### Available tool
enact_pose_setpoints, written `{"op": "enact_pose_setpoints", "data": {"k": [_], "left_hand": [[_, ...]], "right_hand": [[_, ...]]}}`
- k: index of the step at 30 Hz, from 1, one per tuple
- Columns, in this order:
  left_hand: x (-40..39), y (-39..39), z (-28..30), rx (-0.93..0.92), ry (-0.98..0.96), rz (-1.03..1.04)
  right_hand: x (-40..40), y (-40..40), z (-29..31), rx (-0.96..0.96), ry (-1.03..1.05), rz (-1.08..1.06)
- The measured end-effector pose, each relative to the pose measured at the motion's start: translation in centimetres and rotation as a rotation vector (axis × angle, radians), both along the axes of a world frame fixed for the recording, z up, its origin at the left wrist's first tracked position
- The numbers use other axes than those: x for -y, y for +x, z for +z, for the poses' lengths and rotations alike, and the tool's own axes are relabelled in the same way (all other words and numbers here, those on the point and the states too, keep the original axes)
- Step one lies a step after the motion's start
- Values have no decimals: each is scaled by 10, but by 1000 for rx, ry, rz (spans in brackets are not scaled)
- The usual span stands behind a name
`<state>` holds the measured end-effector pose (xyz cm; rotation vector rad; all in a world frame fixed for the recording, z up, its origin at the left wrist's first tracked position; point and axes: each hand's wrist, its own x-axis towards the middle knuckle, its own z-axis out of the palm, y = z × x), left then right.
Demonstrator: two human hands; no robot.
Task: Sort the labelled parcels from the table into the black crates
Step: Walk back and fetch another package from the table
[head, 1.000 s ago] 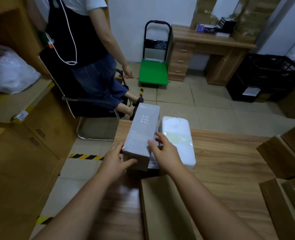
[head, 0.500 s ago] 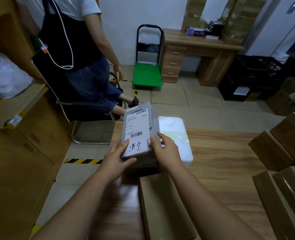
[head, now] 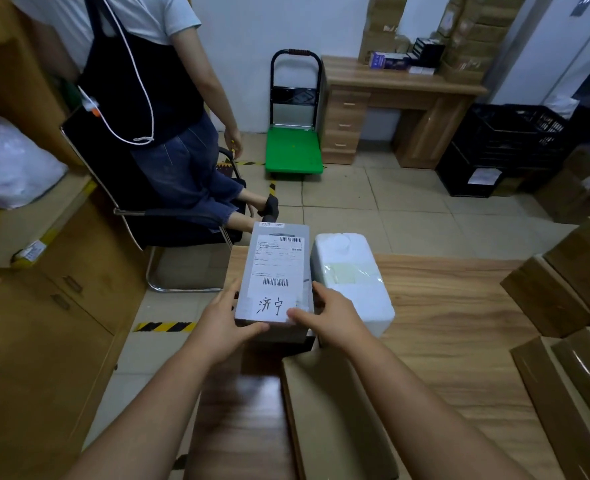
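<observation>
Both hands, left hand and right hand, grip a grey parcel (label up), white parcel at its 3 o'clock.

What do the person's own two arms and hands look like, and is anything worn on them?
Both forearms are bare as far as the picture shows them: no sleeve appears. The left hand and the right hand wear no glove, and no ring, watch, bracelet or marking can be seen on them. No cable runs along either arm.
</observation>
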<state>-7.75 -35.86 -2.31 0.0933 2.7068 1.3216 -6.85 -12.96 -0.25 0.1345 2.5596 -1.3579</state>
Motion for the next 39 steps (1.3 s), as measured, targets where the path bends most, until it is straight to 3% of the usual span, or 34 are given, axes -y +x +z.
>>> {"op": "enact_pose_setpoints", "data": {"k": [10,16,25,33,39], "left_hand": [[6,-6,5,-19,23,-32],[-9,-4,55,-260,171,-46],[-65,14,168,-694,198,-87],[-116,46,208,-805,190,-107],[-137,63,212,-823,207,-111]], "right_hand": [[5,-6,-4,8,-68,76],[-10,8,55,-246,-138,25],[-52,34,161,-722,-109,-33],[-103,58,192,-841,-87,-30],[-125,68,196,-828,-87,-20]]}}
